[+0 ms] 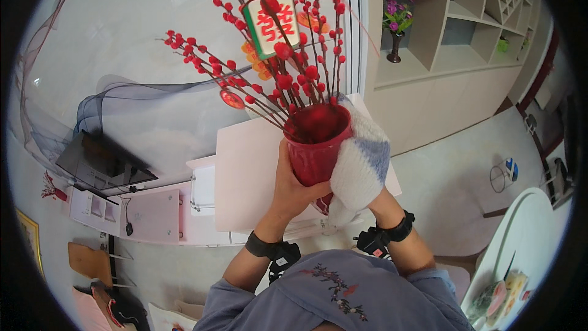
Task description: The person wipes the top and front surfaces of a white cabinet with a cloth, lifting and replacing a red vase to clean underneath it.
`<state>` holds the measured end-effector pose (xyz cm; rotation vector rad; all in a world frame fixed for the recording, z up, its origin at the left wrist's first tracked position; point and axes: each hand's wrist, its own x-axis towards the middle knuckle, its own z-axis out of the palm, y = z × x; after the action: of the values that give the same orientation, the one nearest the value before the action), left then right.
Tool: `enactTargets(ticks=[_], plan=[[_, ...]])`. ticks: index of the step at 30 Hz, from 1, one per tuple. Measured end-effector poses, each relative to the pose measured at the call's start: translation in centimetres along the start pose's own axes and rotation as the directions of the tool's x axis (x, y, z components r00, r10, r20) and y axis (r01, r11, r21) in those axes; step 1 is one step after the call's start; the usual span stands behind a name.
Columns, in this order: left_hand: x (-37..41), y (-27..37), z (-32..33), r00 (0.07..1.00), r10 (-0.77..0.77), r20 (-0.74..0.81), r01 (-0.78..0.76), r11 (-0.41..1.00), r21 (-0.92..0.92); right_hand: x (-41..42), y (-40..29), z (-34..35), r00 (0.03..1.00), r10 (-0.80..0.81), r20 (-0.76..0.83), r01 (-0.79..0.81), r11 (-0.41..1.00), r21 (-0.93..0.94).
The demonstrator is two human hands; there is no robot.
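Observation:
A red vase (pixel 314 156) is held up in front of me, tilted so that its mouth shows. Dark twigs with red berries (pixel 285 82) fan out of it, hung with a mahjong-tile ornament (pixel 275 25) and orange and red charms. My left hand (pixel 294 188) grips the vase low on its left side, thumb across the front. A white and blue cloth (pixel 360 165) lies against the vase's right side. Under that cloth is my right hand (pixel 379 197), its fingers hidden and only the wrist side showing; it presses the cloth to the vase.
Below the vase stands a pale pink cabinet (pixel 248 179), with a television (pixel 103 161) farther left. A shelf unit (pixel 436 50) at the upper right holds a flower vase (pixel 395 46). At the lower right is a round white table (pixel 519 234); a wooden chair (pixel 89 259) stands lower left.

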<state>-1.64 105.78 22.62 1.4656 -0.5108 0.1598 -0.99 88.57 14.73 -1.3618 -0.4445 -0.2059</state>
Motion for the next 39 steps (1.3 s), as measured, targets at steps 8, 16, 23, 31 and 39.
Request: enactTargets(ticks=[8, 16, 23, 31, 39], plan=[[-0.5, -0.9, 0.4, 0.991, 0.130, -0.038, -0.124, 0.984, 0.130, 2.0, -5.1, 1.7, 0.980, 0.196, 0.020, -0.197, 0.971, 0.138], [-0.6, -0.3, -0.4, 0.997, 0.065, -0.031, -0.060, 0.988, 0.142, 1.7, -2.9, 1.4, 0.979, 0.131, 0.159, -0.145, 0.986, 0.080], [-1.0, -0.5, -0.6, 0.992, 0.109, 0.067, -0.121, 0.972, 0.202, 2.2, -5.1, 1.3, 0.994, 0.108, 0.028, -0.112, 0.978, 0.177], [-1.3, -1.1, -1.5, 0.989, 0.082, 0.122, -0.080, 0.996, -0.026, 1.6, -6.7, 2.4, 0.996, 0.085, 0.016, -0.087, 0.982, 0.170], [-1.1, -0.4, 0.2, 0.986, 0.168, -0.016, -0.161, 0.964, 0.213, 2.3, -5.4, 2.8, 0.996, -0.070, -0.051, 0.072, 0.997, 0.026]])
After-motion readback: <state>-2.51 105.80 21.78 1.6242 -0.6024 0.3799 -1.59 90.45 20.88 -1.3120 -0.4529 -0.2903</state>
